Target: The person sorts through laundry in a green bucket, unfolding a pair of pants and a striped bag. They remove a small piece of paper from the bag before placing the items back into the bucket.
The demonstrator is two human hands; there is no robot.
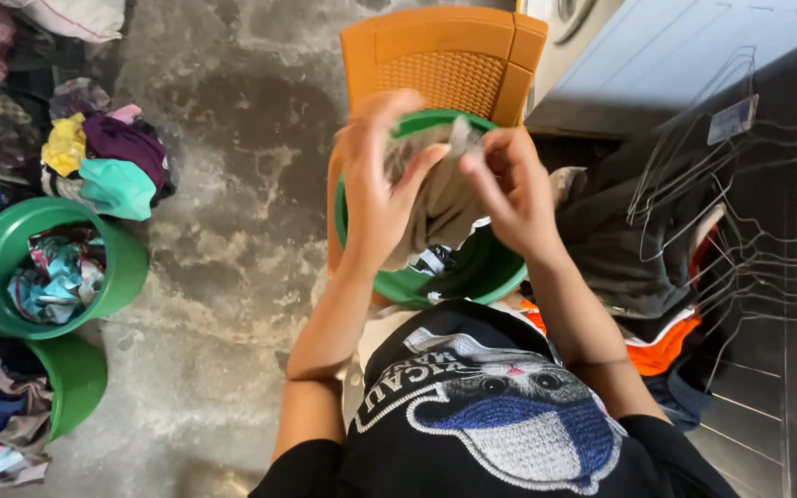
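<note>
Both my hands hold up a beige-grey piece of cloth (440, 198) above a green plastic basin (500, 272). My left hand (382, 180) grips the cloth's left side and is blurred. At the cloth's upper right edge, my right hand (509, 184) pinches it. The basin rests on an orange plastic chair (445, 55) in front of me and holds more clothes, partly hidden by the cloth.
Two green buckets (122, 267) (80, 373) full of clothes stand at the left on the concrete floor, with a pile of coloured garments (108, 161) behind them. Dark and orange clothes (638, 267) and several wire hangers (740, 203) lie at the right.
</note>
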